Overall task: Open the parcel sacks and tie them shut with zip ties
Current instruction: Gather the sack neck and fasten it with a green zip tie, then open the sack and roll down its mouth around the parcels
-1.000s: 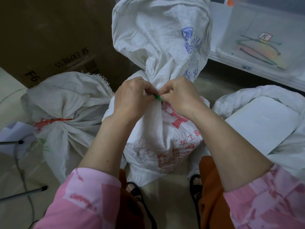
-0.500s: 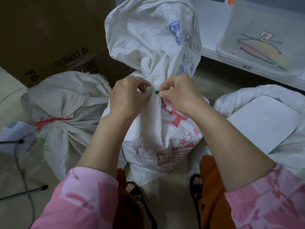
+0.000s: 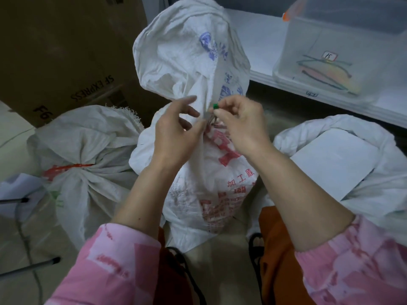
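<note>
Green zip tie point(image 3: 215, 106) mostly hidden in right hand point(image 3: 241, 124) grip

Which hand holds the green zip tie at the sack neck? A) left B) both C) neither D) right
D: the right hand pinches the green zip tie at the neck of the sack, while the left hand is beside it with fingers spread, off the tie.
</note>
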Available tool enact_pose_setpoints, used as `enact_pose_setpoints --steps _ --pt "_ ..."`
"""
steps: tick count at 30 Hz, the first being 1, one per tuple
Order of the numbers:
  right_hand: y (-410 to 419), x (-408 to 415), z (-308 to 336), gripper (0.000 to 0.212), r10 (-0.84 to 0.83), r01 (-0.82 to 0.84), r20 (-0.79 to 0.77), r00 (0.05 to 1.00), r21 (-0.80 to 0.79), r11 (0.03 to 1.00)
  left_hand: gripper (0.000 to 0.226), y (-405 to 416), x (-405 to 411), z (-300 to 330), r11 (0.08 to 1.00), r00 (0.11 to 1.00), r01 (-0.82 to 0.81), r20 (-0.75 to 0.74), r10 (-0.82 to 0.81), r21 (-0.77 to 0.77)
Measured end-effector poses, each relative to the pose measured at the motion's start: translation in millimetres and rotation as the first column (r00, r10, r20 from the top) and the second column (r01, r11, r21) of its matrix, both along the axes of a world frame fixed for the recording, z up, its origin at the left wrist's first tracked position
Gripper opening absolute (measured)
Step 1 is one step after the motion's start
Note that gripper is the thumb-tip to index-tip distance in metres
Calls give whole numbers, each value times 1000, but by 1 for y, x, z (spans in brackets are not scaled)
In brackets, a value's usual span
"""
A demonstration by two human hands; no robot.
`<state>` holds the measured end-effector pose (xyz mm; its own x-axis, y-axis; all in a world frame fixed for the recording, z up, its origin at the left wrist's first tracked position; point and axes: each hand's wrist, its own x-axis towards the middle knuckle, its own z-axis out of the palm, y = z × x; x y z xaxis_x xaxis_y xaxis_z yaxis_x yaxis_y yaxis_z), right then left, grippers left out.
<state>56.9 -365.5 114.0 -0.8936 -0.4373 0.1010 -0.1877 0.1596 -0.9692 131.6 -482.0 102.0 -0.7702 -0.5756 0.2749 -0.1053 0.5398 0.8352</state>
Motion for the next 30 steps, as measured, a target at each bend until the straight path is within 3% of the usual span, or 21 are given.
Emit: enact_pose_setpoints --steps 4,7,9,12,19,22,26,30 --pt "31 11 20 6 -39 67 102 994 -292 954 43 33 2 5 969 969 238 47 -241 71" --pt "56 17 35 13 -76 112 105 992 -402 909 32 59 3 15 930 933 338 76 -351 145" --pt "73 18 43 20 -120 135 62 991 -411 902 18 73 4 22 923 937 326 58 -344 203" --pt "98 11 53 30 -227 240 79 971 -400 885 15 91 5 30 932 954 276 53 -296 234" --pt "154 -18 51 15 -330 433 316 889 -353 829 6 124 -12 45 967 976 145 132 -175 212" --pt "170 -38 52 10 -362 540 443 820 -392 745 13 137 -40 53 978 979 124 139 -148 167" --pt "185 -76 68 7 -277 656 626 730 -527 540 47 151 -95 79 994 993 97 54 -100 58" --pt "190 -133 85 8 -225 690 663 714 -614 383 49 150 -153 107 997 999 48 23 -47 -53"
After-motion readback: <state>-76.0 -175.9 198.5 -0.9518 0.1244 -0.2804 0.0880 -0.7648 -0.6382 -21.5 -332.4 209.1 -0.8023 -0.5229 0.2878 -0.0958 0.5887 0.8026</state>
